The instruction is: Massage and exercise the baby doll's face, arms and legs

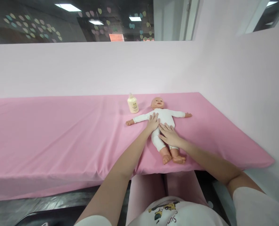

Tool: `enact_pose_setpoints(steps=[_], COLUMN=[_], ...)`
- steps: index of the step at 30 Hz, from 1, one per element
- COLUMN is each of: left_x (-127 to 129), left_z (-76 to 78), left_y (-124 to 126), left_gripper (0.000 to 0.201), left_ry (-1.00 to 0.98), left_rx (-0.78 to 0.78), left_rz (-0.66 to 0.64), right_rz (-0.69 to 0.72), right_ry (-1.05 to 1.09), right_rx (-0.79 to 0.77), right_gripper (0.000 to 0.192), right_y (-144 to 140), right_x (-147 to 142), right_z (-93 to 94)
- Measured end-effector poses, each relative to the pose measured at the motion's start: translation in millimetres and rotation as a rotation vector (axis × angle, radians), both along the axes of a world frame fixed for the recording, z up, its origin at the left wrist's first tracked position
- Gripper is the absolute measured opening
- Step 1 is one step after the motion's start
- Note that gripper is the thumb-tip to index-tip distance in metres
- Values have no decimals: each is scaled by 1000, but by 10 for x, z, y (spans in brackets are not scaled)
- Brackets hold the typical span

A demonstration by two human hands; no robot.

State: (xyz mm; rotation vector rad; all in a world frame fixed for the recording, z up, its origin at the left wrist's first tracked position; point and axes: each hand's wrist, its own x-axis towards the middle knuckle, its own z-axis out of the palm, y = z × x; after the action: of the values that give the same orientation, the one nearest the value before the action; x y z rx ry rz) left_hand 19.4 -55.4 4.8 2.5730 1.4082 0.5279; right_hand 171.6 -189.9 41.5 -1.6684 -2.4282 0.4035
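Left hand (153, 121) and right hand (169, 135) flat on white-suited plastic baby doll (164, 117), fingers spread, pink-covered counter (59, 131), cream lotion bottle (133, 104) near doll's head

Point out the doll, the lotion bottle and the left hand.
doll (165, 116): head view, on the white-clothed chest.
lotion bottle (133, 105): head view, on the cream body, near its label.
left hand (153, 122): head view, on the back of the hand, lying flat on the doll.

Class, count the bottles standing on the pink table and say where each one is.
1. The bottle stands upright on the pink table, just left of the doll's head.
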Motion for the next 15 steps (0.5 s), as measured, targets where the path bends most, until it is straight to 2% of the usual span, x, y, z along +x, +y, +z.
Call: enact_pose_setpoints(steps=[4, 11, 15], left_x=[4, -48, -62], left_z=[38, 57, 72], left_y=[-89, -385, -584], left_gripper=[46, 43, 59], left_ry=[86, 210, 135], left_rx=[9, -24, -126], left_rz=[-28, -107, -97], right_rz=[22, -141, -181], right_ry=[63, 153, 165], right_rx=[-35, 25, 13], right_gripper=[71, 66, 63], right_y=[-9, 78, 119], right_x=[86, 78, 58], right_z=[-3, -8, 82])
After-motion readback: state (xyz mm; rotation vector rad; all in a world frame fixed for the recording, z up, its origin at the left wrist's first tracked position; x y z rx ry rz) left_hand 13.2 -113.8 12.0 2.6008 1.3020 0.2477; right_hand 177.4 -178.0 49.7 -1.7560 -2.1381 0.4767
